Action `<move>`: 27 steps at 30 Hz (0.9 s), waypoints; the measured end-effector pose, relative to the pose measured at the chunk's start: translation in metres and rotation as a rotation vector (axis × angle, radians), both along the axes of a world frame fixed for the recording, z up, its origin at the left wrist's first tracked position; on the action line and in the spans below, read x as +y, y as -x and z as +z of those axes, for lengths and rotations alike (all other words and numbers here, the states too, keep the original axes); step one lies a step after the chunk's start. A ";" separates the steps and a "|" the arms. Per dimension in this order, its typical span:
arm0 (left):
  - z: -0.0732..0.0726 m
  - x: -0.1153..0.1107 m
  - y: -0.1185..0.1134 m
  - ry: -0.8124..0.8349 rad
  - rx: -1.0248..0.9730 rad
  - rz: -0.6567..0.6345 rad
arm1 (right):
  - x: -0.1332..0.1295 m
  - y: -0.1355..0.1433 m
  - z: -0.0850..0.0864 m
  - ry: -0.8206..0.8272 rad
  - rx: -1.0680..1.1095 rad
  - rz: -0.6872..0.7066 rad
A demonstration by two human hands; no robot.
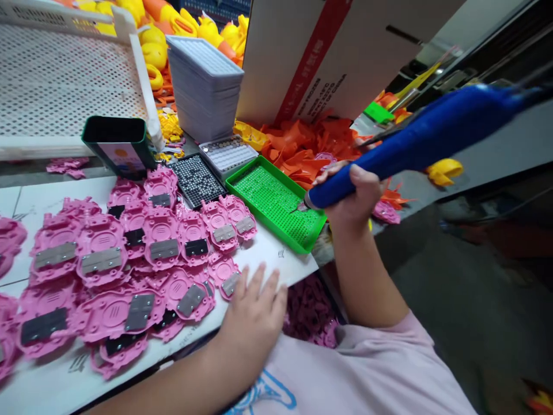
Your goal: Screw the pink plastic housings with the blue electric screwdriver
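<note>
My right hand [356, 199] is wrapped round a blue electric screwdriver [415, 144]. The driver's tip points down over a green perforated tray [276, 202] that holds small screws. My left hand [259, 305] lies with its fingers spread at the front edge of the white board [276, 253], its fingertips beside a pink plastic shell [223, 275]. Many more pink shells [101, 242] are spread and piled over the board to the left, with grey or black plates screwed on them.
Behind the shells stand a dark green container [116, 141], a black tray [196, 178], stacked white trays [205, 92] and a white crate [64, 75]. Orange parts [298, 150] lie before a cardboard box [337, 57]. More pink parts [313, 305] sit below the board's edge.
</note>
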State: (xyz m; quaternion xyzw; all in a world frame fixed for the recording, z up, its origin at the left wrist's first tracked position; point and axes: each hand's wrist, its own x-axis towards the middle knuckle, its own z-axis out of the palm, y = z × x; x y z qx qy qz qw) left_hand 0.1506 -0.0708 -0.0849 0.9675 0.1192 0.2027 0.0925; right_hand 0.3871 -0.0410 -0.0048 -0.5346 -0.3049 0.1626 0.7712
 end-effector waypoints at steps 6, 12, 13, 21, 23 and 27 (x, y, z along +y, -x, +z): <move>0.003 0.005 0.008 -0.072 0.162 0.187 | 0.032 -0.026 -0.029 -0.074 -0.111 -0.153; -0.003 0.003 0.008 -0.072 0.122 0.093 | 0.038 -0.032 -0.034 -0.077 -0.086 -0.139; -0.004 0.002 0.008 -0.069 0.107 0.074 | 0.038 -0.032 -0.034 -0.074 -0.089 -0.136; -0.014 0.000 0.001 -0.034 0.004 -0.080 | 0.037 -0.029 -0.031 -0.059 -0.093 -0.071; -0.015 0.000 0.000 -0.028 -0.018 -0.140 | 0.038 -0.030 -0.032 -0.048 -0.088 -0.063; -0.016 0.002 0.001 -0.015 0.007 -0.213 | 0.038 -0.032 -0.033 -0.045 -0.105 -0.078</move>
